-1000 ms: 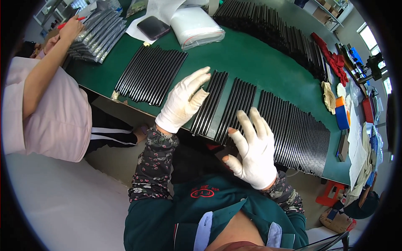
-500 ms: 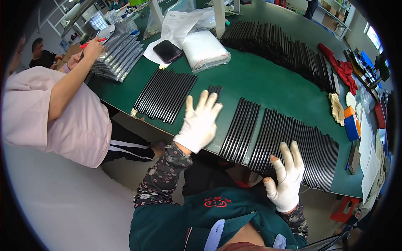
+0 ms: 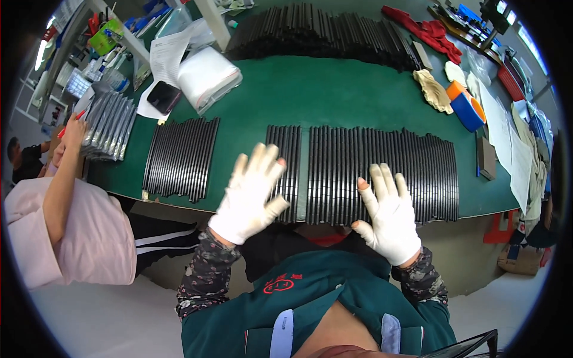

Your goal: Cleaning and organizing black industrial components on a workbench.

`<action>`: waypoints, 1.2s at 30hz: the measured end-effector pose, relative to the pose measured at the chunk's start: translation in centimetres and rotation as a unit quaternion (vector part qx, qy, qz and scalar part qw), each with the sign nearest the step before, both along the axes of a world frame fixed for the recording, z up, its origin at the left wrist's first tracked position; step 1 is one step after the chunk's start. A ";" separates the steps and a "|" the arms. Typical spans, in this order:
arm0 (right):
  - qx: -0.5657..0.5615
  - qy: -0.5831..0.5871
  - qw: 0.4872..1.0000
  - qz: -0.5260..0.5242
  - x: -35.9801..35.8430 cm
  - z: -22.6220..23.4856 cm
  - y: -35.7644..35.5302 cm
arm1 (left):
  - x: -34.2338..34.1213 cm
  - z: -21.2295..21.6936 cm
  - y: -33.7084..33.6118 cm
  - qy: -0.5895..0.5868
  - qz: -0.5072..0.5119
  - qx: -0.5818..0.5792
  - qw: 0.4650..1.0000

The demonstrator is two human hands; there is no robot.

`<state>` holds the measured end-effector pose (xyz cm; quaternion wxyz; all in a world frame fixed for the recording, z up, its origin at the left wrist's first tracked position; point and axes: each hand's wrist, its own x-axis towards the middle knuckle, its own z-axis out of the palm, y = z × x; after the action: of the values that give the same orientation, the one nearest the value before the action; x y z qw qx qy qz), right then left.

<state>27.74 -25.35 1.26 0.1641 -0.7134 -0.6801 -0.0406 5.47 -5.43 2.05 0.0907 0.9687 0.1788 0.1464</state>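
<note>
Both hands wear white gloves with some bare fingertips. My left hand is open, fingers spread, over the left edge of a narrow group of black rods. Whether it touches them I cannot tell. A thin gap separates this group from a wider row of black rods lying side by side. Over the wider row's near part is my right hand, open with fingers stretched out; contact is unclear. Further left lies another flat group of black rods.
A long pile of black rods spans the table's far side. Back left are a phone, a white plastic-wrapped stack and bagged packs beside a person in pink. Tape rolls and a cloth lie right.
My view has turned right. My left hand has moved right, up to the narrow group; the few rods beyond its fingertips no longer show separately. My right hand stays open over the wide row.
</note>
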 end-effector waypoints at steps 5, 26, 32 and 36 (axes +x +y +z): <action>-0.033 0.010 0.999 0.007 0.2 0.5 -0.4 | 2.3 0.4 -2.2 0.083 -0.048 0.038 0.995; 0.006 -0.019 0.988 0.151 8.1 -0.7 6.3 | 4.8 1.3 -4.0 0.069 -0.128 0.010 0.989; -0.074 0.033 0.918 0.387 5.2 0.6 4.5 | 3.4 -0.6 -3.2 -0.002 -0.157 -0.043 0.987; 0.032 0.023 0.979 0.201 7.9 -0.6 6.8 | 3.4 0.0 -2.7 0.000 -0.161 -0.073 0.984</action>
<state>35.66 -18.51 0.71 0.2075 -0.5573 -0.8038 -0.0120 8.85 -8.12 2.06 0.1840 0.9755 0.0312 0.1168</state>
